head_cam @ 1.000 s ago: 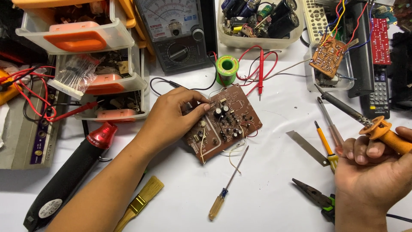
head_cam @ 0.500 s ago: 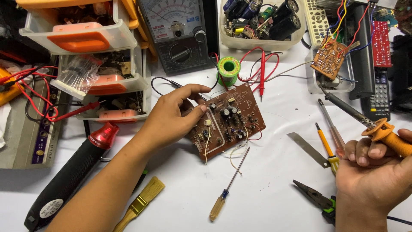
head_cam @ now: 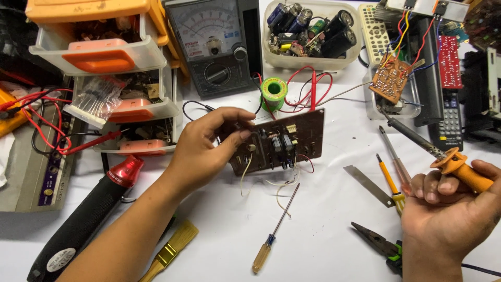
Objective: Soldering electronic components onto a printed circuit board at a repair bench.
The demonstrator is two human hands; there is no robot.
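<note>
A clear plastic packet (head_cam: 95,102) of small dark components hangs over the front of the orange-handled drawer cabinet at left. An analog multimeter's pale dial face (head_cam: 204,27) (needle scale under a window) stands at top centre. An oval white label (head_cam: 58,259) sits on the black heat gun's handle, bottom left.

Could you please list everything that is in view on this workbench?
circuit board: one, brown, centre, tilted up in the left hand
soldering iron: one, orange handle, in the right hand
screwdriver: one, amber handle, below the board
solder spool: one, green, above the board
analog multimeter: one, grey, top centre
capacitor tub: one, clear, top
drawer cabinet: one, orange and clear, top left
heat gun: one, black and red, lower left
brush: one, yellow, bottom
pliers: one, green-handled, lower right
left hand: one, gripping the board
right hand: one, lower right
</note>
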